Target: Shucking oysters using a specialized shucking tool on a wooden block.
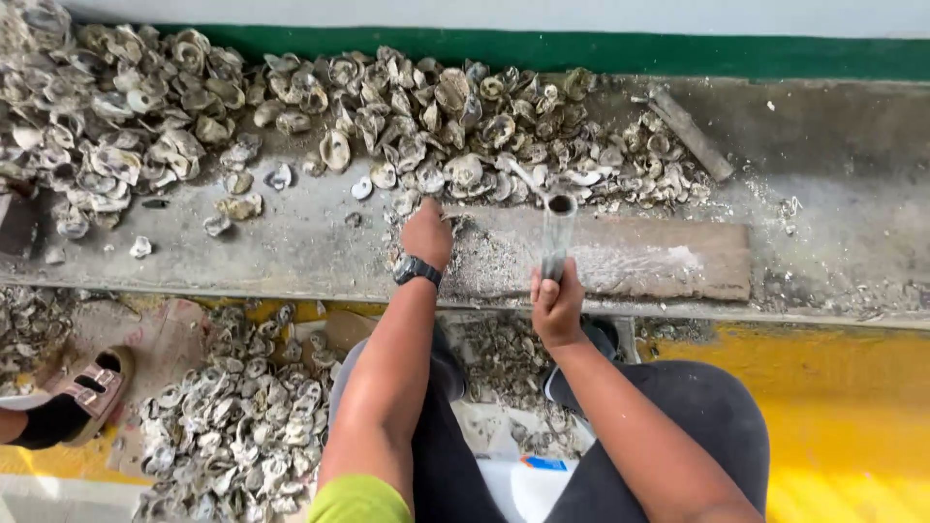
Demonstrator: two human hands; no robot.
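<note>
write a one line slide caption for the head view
Seated person's left hand reaches into oyster shells on a concrete ledge while right hand grips a metal pipe.

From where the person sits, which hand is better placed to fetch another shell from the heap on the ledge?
Probably the left hand: it rests empty-looking on the wooden board, right below the shell heap. The right hand grips a metal pipe and sits farther back.

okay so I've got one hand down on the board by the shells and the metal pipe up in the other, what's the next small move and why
Probably bring the metal pipe in the right hand down just ahead of the left hand. That hand presses on the wooden board, apparently pinning a shell, and the pipe is raised beside it.
</note>
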